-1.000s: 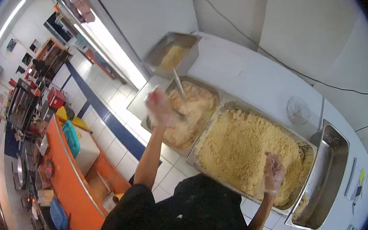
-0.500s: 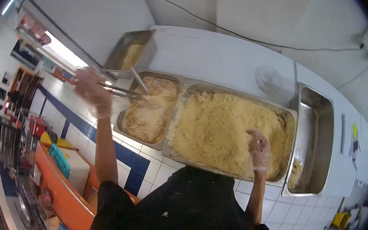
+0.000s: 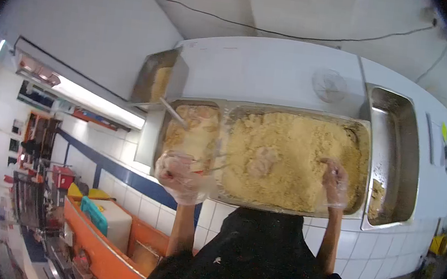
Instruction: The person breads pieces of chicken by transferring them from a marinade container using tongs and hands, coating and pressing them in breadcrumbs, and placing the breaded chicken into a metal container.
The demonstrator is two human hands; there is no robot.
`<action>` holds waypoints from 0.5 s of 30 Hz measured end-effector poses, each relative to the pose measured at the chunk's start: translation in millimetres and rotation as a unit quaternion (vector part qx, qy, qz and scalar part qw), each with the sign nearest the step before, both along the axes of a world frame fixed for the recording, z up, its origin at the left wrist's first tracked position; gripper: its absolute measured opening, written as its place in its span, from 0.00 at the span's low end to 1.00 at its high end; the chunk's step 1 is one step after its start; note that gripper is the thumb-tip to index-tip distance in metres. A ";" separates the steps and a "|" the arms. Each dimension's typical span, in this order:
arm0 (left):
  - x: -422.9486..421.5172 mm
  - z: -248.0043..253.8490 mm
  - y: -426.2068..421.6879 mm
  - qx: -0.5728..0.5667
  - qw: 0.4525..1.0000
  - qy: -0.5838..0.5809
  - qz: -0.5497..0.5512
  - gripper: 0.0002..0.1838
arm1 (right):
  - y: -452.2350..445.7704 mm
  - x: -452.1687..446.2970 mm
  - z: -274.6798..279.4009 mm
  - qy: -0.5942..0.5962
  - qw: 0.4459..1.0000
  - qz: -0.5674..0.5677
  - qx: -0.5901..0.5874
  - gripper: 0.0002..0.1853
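Observation:
My left hand (image 3: 178, 177), in a clear plastic glove, is closed around metal tongs (image 3: 220, 167); their tips are apart, over the near side of the wide breading tray. To the right of the tips, a pale piece of what looks like raw chicken (image 3: 262, 161) lies on the yellowish breading (image 3: 299, 142). My right hand (image 3: 334, 183), gloved too, hovers over or rests on the right part of that breading, fingers loosely bent with nothing seen in them. On the left, a smaller metal pan (image 3: 220, 106) contains coated chicken pieces in pale liquid, and a metal handle (image 3: 173, 112) sticks out of it.
A deep metal container (image 3: 145, 79) with some breading stands at the back left. Right of the wide tray is a metal basin (image 3: 393, 157) with crumbs in it. A round wire strainer (image 3: 329, 85) lies on the white counter (image 3: 269, 68). An orange unit (image 3: 109, 242) stands at lower left.
My left hand and the tongs have swung right and nearer to me, from the smaller pan to the breading tray. A chicken piece now lies on the breading. My right hand stays over the breading.

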State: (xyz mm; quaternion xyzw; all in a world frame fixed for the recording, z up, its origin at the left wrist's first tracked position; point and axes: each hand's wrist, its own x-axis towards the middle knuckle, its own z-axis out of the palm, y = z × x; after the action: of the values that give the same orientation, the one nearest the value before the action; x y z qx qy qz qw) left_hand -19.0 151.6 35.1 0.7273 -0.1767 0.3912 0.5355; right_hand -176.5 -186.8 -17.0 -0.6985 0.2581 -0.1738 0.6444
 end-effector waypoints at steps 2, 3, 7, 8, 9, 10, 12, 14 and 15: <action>5.8 25.5 30.0 -0.053 0.995 0.080 0.012 0.13 | -2.7 1.3 -9.4 -0.001 1.000 0.004 -0.027 0.16; 7.6 36.9 40.0 -0.116 0.979 0.167 0.010 0.12 | -0.7 3.4 -9.8 0.007 0.998 -0.007 -0.062 0.16; 77.8 2.8 40.3 0.037 0.926 0.131 0.352 0.11 | 3.0 7.9 -1.7 0.039 0.995 -0.009 -0.095 0.17; 96.0 -10.5 42.5 0.083 0.956 0.115 0.258 0.14 | 4.4 9.4 -5.4 0.024 0.997 -0.014 -0.071 0.17; 108.6 -8.8 38.1 0.128 0.974 0.098 0.160 0.17 | 5.4 10.8 -5.0 0.011 0.999 -0.019 -0.047 0.17; 120.0 -10.5 23.7 0.113 0.974 0.139 0.141 0.18 | 6.9 11.7 -1.3 0.007 0.999 -0.017 -0.050 0.17; 131.7 -10.5 -15.2 0.136 0.966 0.192 0.111 0.19 | 13.7 14.7 9.7 0.009 0.999 -0.013 -0.048 0.17; 152.2 -20.5 -22.5 0.174 0.959 0.199 0.106 0.21 | 11.5 10.8 -1.0 -0.012 0.997 -0.001 -0.071 0.17; 167.5 -26.6 -24.3 0.185 0.956 0.191 0.127 0.22 | 11.4 12.7 -1.2 -0.030 0.995 0.004 -0.095 0.16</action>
State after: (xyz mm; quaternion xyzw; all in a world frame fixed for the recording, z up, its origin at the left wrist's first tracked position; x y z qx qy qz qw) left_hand 148.5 127.3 8.5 0.8914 -0.0466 0.2698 0.3612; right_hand -163.9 -175.4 -18.2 -0.7518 0.2181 -0.2162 0.5835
